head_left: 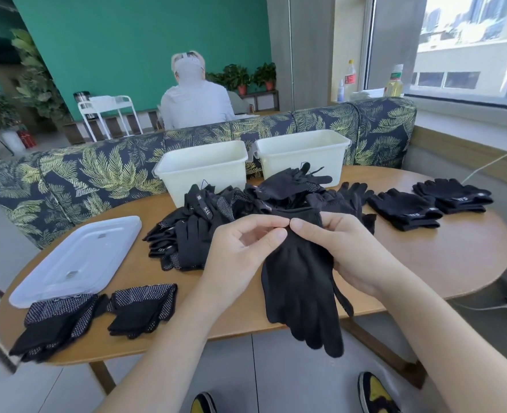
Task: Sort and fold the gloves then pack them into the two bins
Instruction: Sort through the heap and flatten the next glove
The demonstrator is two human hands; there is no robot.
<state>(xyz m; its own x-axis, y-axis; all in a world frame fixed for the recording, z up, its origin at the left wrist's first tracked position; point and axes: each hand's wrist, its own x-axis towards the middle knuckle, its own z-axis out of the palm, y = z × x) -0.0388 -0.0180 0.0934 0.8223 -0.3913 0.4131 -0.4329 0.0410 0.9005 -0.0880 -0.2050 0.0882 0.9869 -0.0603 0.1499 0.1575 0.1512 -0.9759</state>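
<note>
A plain black glove point(301, 287) hangs fingers-down over the table's near edge. My left hand point(240, 248) pinches its cuff from the left, and my right hand point(344, 248) grips the cuff from the right. Behind my hands lies a loose pile of black gloves point(216, 222). Two white bins point(203, 169) point(303, 150) stand side by side at the table's far edge. Folded dotted gloves point(140, 308) point(55, 320) lie at the front left. Folded fingerless gloves point(404, 208) point(453, 195) sit at the right.
A clear plastic lid point(76, 260) lies on the wooden table point(455, 257) at the left. A leaf-patterned sofa point(82, 174) runs behind the table, and a person in grey sits beyond it. My shoes show under the table's near edge.
</note>
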